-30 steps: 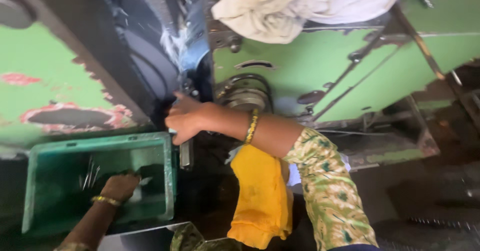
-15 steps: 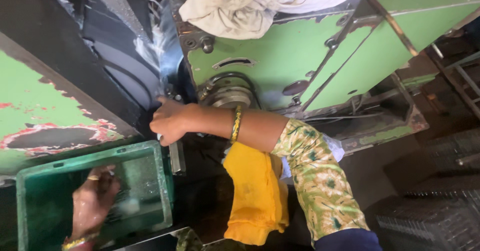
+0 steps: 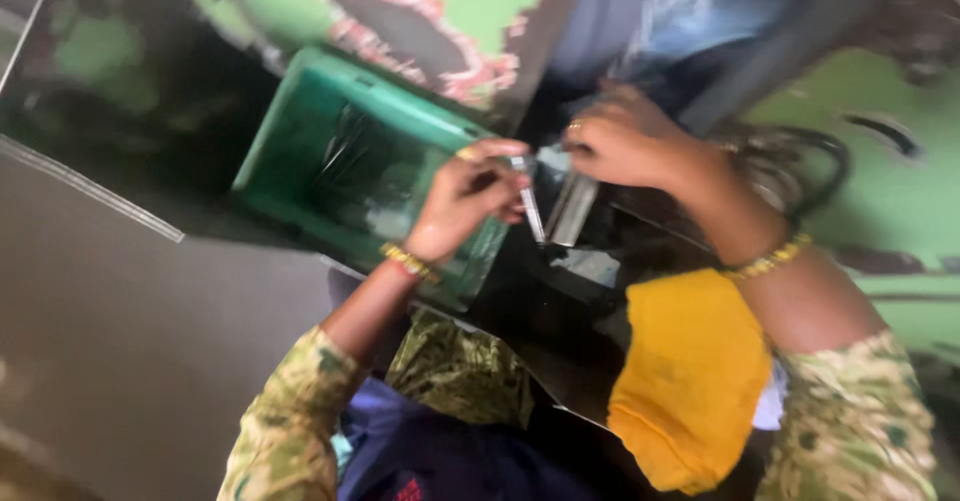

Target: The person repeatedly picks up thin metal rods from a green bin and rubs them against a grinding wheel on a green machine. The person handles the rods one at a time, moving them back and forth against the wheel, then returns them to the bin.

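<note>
My left hand (image 3: pixel 468 197) is raised over the near corner of a green plastic crate (image 3: pixel 300 136) and pinches a thin metal piece (image 3: pixel 528 201) between its fingertips. My right hand (image 3: pixel 625 141) rests on the dark part of a green machine (image 3: pixel 900 191), its fingers curled over a flat metal bar (image 3: pixel 573 211) that hangs just right of the thin piece. The two hands are close together, a few centimetres apart. The frame is blurred, so the shape of the thin piece is unclear.
The crate holds more metal parts, blurred. A yellow cloth (image 3: pixel 690 381) lies across my lap below the right forearm. A grey flat surface (image 3: pixel 130 341) fills the lower left. Chipped green machine panels (image 3: pixel 420 11) stand behind the crate.
My left hand has come up out of the crate with a thin metal piece and moved toward the right hand. The view has swung left and tilted.
</note>
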